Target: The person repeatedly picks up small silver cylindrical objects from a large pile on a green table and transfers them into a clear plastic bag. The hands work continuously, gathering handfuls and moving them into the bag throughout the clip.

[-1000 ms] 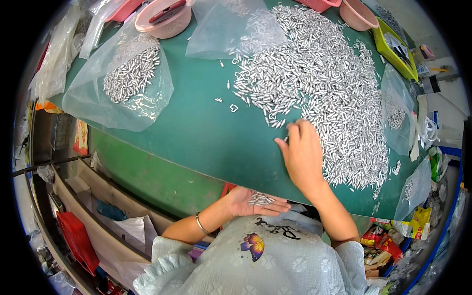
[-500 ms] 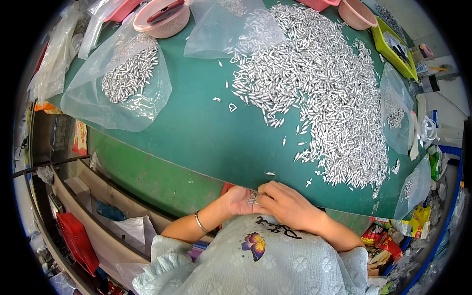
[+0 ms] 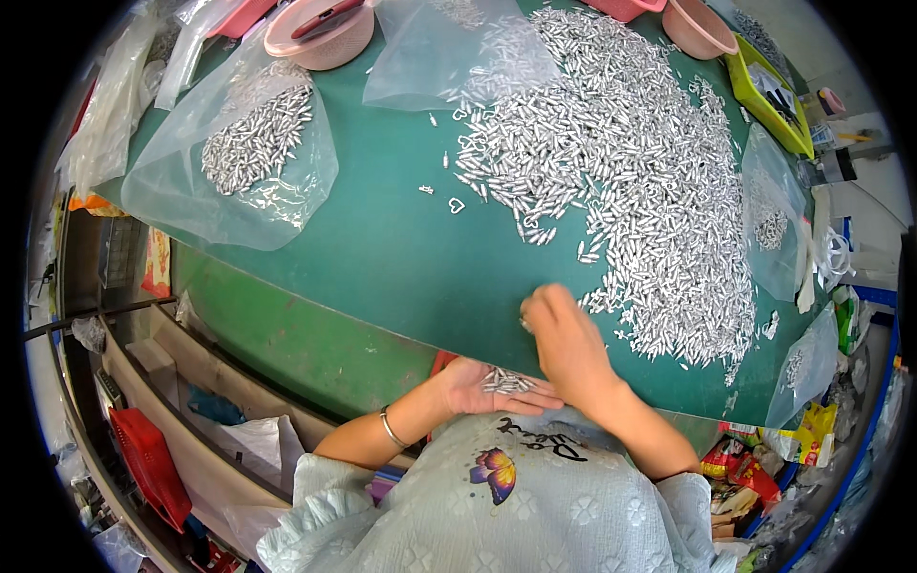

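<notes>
My left hand [image 3: 473, 387] lies palm up at the table's front edge, fingers stretched out, holding several small silver bullet-shaped pieces [image 3: 506, 382] on the palm and fingers. Over the green table, my right hand [image 3: 559, 329] is closed in a pinch, somewhat blurred. A bit of silver shows at its fingertips, probably one small silver piece. Beyond it and to the right spreads a big heap of silver pieces [image 3: 659, 210]. A heart-shaped silver piece [image 3: 457, 205] lies loose left of the heap.
At the far left of the green table [image 3: 382, 258] lies a clear bag [image 3: 229, 191] of silver pieces. Another clear bag [image 3: 449, 57] rests against the heap. A pink basket [image 3: 320, 43] and a lime-green tray [image 3: 769, 95] stand along the back and right. Drawers [image 3: 220, 420] are at lower left.
My right hand has lifted off my left and moved forward over the table. The left palm is now uncovered, showing the pieces. The loose piece near the edge no longer shows on the table.
</notes>
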`<state>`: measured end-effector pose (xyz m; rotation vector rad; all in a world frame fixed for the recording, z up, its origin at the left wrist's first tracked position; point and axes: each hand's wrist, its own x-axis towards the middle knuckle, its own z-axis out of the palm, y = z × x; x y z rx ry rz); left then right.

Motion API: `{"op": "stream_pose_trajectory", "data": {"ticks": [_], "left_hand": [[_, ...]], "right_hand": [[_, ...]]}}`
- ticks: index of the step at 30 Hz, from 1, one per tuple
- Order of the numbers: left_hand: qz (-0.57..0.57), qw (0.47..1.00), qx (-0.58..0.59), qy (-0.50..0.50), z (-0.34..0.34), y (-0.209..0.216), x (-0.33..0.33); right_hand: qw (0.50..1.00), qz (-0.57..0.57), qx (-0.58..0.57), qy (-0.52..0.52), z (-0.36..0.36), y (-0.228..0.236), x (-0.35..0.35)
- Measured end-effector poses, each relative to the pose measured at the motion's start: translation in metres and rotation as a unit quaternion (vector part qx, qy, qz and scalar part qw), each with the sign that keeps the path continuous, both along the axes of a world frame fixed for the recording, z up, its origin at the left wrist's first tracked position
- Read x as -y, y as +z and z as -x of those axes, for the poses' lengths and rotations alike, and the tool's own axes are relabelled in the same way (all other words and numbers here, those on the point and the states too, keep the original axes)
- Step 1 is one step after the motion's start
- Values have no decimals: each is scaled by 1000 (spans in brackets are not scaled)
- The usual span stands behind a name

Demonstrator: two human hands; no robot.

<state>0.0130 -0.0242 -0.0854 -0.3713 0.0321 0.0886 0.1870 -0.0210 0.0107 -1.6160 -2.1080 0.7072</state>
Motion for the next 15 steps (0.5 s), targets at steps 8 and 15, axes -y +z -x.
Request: {"op": "stream_pose_trajectory", "data": {"ticks": [8, 15], "left_hand": [[192, 981, 5, 38, 6, -7, 9], [64, 996, -21, -53, -2, 7, -5]], "right_hand": [[980, 54, -60, 184, -5, 21, 32], [972, -118, 111, -172, -29, 15, 20]]}}
